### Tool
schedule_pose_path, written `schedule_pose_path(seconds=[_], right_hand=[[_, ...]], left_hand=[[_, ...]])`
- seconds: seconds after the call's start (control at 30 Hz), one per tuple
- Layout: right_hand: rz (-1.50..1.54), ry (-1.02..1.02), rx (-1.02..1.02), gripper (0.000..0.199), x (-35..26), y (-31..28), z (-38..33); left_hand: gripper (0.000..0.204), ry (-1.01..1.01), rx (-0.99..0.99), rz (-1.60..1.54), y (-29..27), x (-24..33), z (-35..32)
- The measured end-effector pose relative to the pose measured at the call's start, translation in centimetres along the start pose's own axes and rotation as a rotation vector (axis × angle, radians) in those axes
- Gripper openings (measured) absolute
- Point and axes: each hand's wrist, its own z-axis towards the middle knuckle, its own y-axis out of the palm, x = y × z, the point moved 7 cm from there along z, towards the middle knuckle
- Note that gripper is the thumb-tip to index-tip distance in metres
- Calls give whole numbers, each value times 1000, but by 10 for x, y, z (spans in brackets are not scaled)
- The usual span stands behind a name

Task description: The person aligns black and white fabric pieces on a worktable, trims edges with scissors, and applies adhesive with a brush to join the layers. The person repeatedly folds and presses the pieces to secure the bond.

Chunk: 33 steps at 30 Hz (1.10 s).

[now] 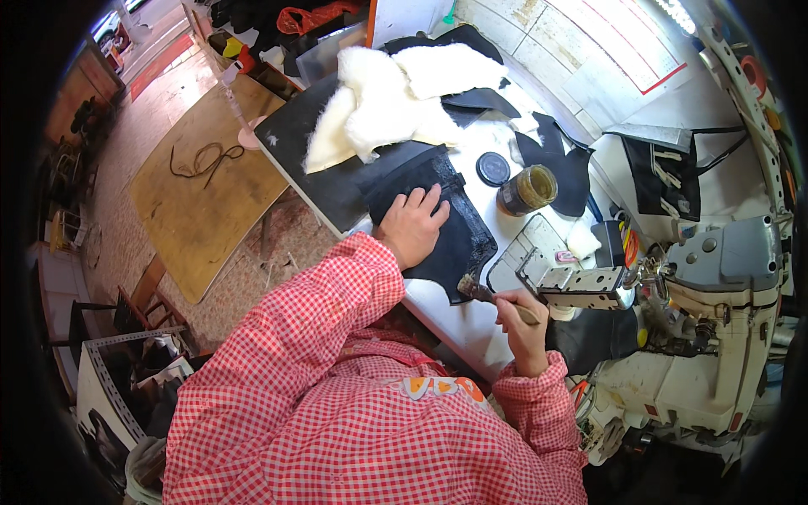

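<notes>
A black sheet piece (439, 259), like leather or cloth, lies on the white worktable, with a shiny wet-looking band along its right edge. My left hand (411, 227) rests on it, fingers spread and pressing down. In my right hand (525, 330) is a brush (478, 289), held by its wooden handle. Its bristles are at the near right corner of the black piece; whether they touch it I cannot tell. Beyond, an uncapped glass jar (528, 190) holds something brownish. Its dark round lid (493, 168) lies to the left of it.
A sewing machine (715, 311) fills the right side, its arm reaching over the table. White fluffy padding (379, 97) is heaped at the back, beside black cut pieces (560, 164). A brown board (206, 189) with a dark cord stands to the left.
</notes>
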Motion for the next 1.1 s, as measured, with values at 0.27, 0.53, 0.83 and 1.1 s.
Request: schedule_pose_path(seconds=[0.27,0.53,0.83,1.1], right_hand=[[45,-76,143,13,-3,-11,-1],[52,-50,176,12,5,-16,-11],[122,-6,141,12,9,-10,-19],[3,-102,98,10,-1,-5,-1]], left_hand=[[38,3,7,23,0,2,0],[38,6,18,12,0,1,-1],[37,0,-6,7,-1,1,0],[37,1,-3,4,-1,1,0]])
